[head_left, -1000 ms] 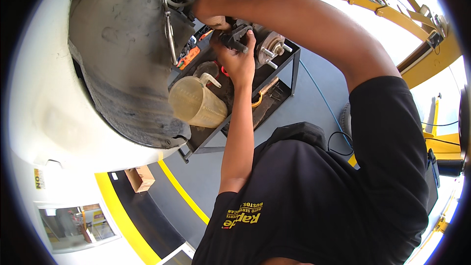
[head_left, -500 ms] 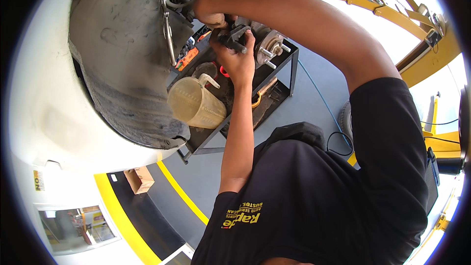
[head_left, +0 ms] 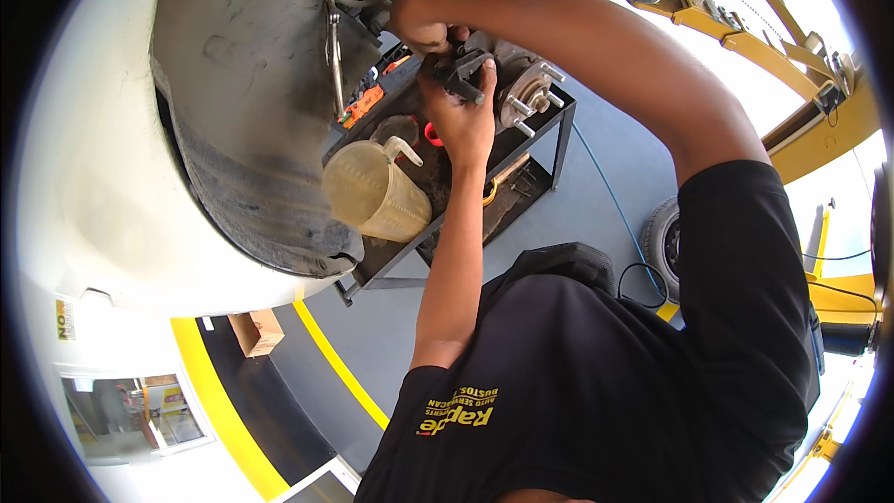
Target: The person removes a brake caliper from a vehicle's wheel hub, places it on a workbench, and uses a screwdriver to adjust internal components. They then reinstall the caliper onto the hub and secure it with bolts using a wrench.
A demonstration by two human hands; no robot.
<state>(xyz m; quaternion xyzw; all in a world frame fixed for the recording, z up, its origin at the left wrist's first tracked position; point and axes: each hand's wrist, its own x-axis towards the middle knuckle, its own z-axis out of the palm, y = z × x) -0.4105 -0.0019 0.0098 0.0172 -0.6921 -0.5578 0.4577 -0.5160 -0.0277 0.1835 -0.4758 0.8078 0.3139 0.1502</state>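
My left hand (head_left: 458, 121) reaches up, its fingers and thumb closed around a black forked metal part (head_left: 462, 76) with a stubby round end. This part sits close beside the wheel hub (head_left: 531, 101), which has bare studs pointing outward. Arching over from the right, my right arm brings my right hand (head_left: 424, 30) just above the left one. The right fingers are curled behind the black part and partly hidden; what they grip cannot be made out. A metal locking-plier-like tool (head_left: 334, 47) hangs by the wheel-well liner (head_left: 247, 130), left of my hands.
Below my hands stands a dark tool cart (head_left: 559, 144) with a translucent pitcher (head_left: 377, 191), a red ring (head_left: 433, 135) and an orange item (head_left: 361, 107). The white car body (head_left: 102, 224) curves along the left. A wheel (head_left: 663, 237), a blue hose (head_left: 603, 177) and a yellow lift arm (head_left: 745, 47) are to the right.
The view has shifted slightly, so the car, hub and cart sit a little differently in the picture. Both hands keep their hold and their place by the hub.
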